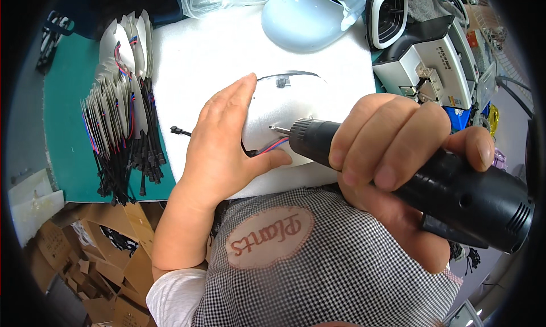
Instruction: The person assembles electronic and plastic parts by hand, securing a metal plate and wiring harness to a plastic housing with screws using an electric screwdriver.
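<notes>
A pale, rounded cover [267, 108] lies on the white foam sheet [182, 59] in front of me. My left hand [219, 139] grips its left side, fingers along the edge and thumb across the lower part. Red and blue wires [276, 145] run over the cover beside that thumb. A black connector plug [181, 131] sticks out left of the hand. In my right hand [392, 139] is a black electric screwdriver [472, 196], the fingers wrapped round its body. Its thin bit points left, with the tip at a small dark spot on the cover; whether it touches is hard to tell.
Left on the green mat [62, 111] stands a stack of thin pale plates [114, 105] with wires and black plugs. A light blue shell [307, 20] and clear plastic bags [222, 0] sit at the back. White-and-black housings [421, 71] crowd the right. Cardboard boxes [102, 270] are lower left.
</notes>
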The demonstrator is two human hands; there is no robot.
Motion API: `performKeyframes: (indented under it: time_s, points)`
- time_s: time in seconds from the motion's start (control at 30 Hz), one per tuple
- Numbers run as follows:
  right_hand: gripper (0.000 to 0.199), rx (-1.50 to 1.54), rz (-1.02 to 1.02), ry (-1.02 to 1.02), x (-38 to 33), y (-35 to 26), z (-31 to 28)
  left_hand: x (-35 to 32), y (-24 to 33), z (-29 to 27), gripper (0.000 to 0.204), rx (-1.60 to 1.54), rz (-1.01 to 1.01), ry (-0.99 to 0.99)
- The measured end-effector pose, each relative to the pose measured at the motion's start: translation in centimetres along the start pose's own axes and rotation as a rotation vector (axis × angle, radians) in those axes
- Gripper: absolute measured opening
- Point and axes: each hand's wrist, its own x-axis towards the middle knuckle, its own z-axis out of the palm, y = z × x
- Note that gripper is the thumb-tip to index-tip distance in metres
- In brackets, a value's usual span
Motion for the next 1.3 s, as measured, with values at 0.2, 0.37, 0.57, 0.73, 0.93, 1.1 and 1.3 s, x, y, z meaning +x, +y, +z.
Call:
performKeyframes:
  time_s: [0.2,0.37,0.57,0.73,0.93,1.1,1.3]
  points:
    - [0.090,-0.048,0.031,-0.004,-0.4,-0.6,-0.2,0.3,-0.3,-0.6,0.105,0.018,0.019,-0.022]
    - [0.088,-0.193,0.213,-0.150,0.8,-3.6,-2.2,0.2,0.5,-0.7,0.119,-0.021,-0.017,-0.078]
    - [0.088,-0.155,0.258,-0.296,1.1,-2.6,-3.0,-0.1,-0.5,-0.5,0.121,-0.032,0.024,-0.068]
    - [0.089,-0.197,0.268,-0.257,0.8,-2.2,-1.3,0.0,-1.0,-0.5,0.118,-0.034,0.066,-0.027]
    - [0.089,-0.211,0.232,-0.263,0.7,-1.9,-1.1,0.5,-0.6,-0.5,0.116,-0.048,0.099,-0.021]
    - [0.090,-0.187,0.258,-0.479,1.6,-1.4,-1.9,-0.2,-1.1,-0.3,0.114,-0.032,0.045,0.003]
    - [0.089,-0.188,0.129,-0.439,1.2,-1.2,-1.5,0.0,-1.1,-0.2,0.113,-0.081,0.101,0.014]
